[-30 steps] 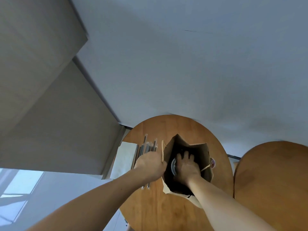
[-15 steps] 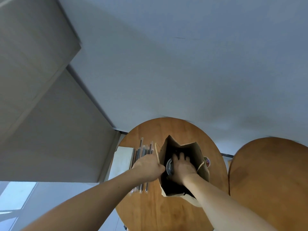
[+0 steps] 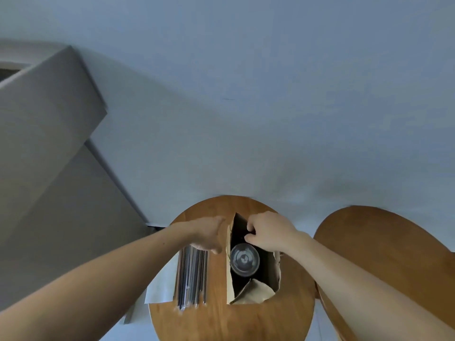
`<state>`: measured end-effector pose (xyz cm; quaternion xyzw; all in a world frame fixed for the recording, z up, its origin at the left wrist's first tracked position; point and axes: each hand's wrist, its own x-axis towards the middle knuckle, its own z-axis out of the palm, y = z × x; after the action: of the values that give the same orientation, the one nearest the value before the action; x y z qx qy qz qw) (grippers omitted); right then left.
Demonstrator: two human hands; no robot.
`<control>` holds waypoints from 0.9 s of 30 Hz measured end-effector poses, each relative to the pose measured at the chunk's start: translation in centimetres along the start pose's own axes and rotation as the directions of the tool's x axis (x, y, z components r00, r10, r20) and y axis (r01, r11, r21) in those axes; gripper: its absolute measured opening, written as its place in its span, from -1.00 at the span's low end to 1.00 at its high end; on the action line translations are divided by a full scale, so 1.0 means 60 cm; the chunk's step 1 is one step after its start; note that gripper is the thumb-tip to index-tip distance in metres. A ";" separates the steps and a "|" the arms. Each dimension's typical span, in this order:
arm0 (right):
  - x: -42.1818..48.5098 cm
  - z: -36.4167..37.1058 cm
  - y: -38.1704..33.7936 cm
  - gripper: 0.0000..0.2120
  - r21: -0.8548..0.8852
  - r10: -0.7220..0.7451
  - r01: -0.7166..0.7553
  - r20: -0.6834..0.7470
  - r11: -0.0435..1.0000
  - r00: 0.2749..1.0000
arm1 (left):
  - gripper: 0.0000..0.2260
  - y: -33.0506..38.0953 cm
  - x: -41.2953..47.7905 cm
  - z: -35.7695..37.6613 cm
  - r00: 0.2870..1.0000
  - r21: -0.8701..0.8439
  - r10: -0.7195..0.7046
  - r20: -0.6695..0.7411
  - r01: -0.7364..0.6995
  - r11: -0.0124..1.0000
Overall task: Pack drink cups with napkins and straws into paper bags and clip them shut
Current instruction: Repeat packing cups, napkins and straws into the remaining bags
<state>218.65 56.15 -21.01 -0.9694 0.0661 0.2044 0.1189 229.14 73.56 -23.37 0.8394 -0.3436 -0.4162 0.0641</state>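
A brown paper bag [image 3: 253, 292] stands open on a round wooden table [image 3: 221, 318], and everything else sits around it. Down inside the bag, toward its left wall, is 1 drink cup [image 3: 244, 260] with a clear plastic lid, upright, seen from straight above. The near end of the bag's mouth is folded inward in a crease.

The left hand [image 3: 206, 236] is just left of the bag. Its fingers are stretched out flat and together, lying against the outside of the bag's left wall near the far corner, gripping nothing.

The right hand [image 3: 269, 233] is over the far right part of the bag's mouth. Its fingers are curled in with the thumb drawn up to them, right at the rim. Whether paper is caught between them, I cannot tell.

Left of the bag, on the same table, a bundle of wrapped straws [image 3: 192, 276] lies lengthwise, its far end under the left hand. Beyond the straws, farther left, white napkins [image 3: 161, 286] overhang the table's edge. Right of the bag, well apart, stands a 2nd wooden table [image 3: 384, 254].
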 end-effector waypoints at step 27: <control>0.200 0.158 -0.300 -0.73 0.420 0.126 -0.184 0.164 0.889 0.978 | -0.72 -0.304 -0.072 0.075 0.851 -0.472 -0.469 -0.237 0.321 0.821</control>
<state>229.13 74.97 -30.71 -0.8946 0.1791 0.2572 0.3186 233.57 90.86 -30.63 0.9187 -0.0460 -0.3310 0.2106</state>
